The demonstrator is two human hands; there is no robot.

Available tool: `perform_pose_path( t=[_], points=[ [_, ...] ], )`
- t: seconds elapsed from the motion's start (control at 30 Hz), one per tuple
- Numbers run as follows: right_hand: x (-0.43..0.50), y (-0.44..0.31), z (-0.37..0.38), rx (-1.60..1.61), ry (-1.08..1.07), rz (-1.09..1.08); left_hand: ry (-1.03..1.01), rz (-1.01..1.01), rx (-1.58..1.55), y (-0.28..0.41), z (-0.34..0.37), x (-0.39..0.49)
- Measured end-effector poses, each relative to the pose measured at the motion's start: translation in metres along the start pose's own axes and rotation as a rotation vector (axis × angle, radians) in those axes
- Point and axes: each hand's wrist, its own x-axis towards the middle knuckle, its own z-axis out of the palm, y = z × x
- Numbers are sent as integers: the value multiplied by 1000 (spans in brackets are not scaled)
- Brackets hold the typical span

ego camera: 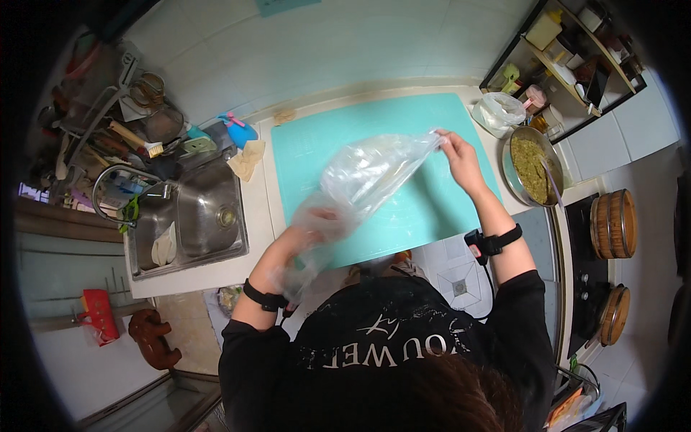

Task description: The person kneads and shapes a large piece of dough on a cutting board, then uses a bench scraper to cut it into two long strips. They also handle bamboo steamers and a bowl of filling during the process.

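A clear plastic bag [372, 167] is stretched out above a turquoise silicone mat [432, 210] on the counter. My right hand [458, 156] pinches the bag's far corner between thumb and fingers, over the mat's right side. Thin plastic covers my left hand [319, 220] near the mat's left edge, and loose film hangs down past that wrist. The left hand looks to be inside the bag, but blur and the film hide how its fingers are set.
Left of the mat are a cloth [247, 160], a blue spray bottle [240, 133] and a steel double sink [208, 205]. To the right stand a steel bowl of greenish filling [532, 167] and a bagged tub [498, 112]. Wooden steamers [614, 223] sit by the hob [584, 254].
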Motion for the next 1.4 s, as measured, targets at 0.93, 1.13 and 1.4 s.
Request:
perform_pose_path(
  t=[0.93,1.13,1.4],
  points=[
    [110,22,52,-312,-34,181,1024,438,506,12,-47,51],
    [126,48,71,27,-273,202,1271,807,865,20,9,84],
    [166,29,48,-58,-412,-91,681,52,1125,7,-63,208]
  ],
)
